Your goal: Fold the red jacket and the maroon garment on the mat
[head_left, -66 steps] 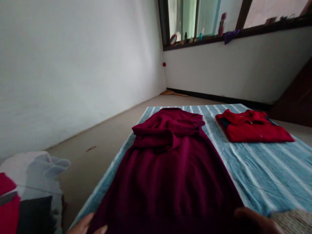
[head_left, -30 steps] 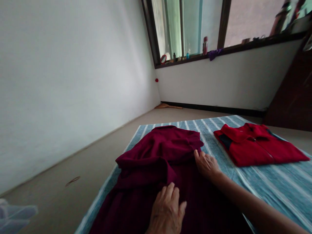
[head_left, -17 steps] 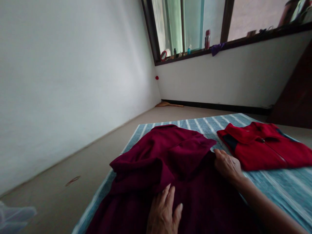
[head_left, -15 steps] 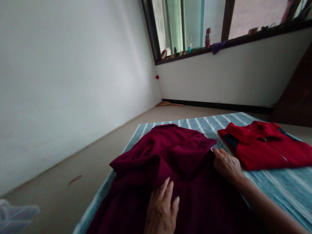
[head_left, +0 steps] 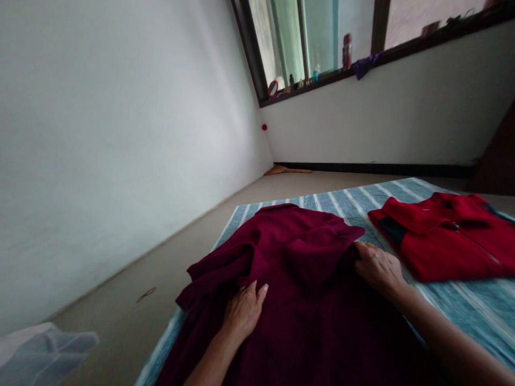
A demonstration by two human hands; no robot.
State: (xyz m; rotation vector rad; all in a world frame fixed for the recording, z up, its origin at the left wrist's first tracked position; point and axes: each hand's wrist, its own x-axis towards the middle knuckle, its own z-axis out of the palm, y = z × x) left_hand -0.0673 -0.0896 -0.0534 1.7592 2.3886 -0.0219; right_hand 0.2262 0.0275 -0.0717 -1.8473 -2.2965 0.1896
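Maroon garment (head_left: pixel 306 279) now pinned flat: left hand (head_left: pixel 243 311) shifted to seven o'clock, right hand (head_left: pixel 378 268) open-palmed at three.

Maroon garment (head_left: pixel 306 289) flat on striped mat, sleeves folded across chest, top bunched.

A folded red shirt (head_left: pixel 450 244) lies on the striped blue mat (head_left: pixel 454 305), with bottles (head_left: pixel 346 51) on the window sill (head_left: pixel 402 48).

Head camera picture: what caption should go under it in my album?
Both hands, left hand and right hand, press flat on a maroon garment spread over a striped mat.
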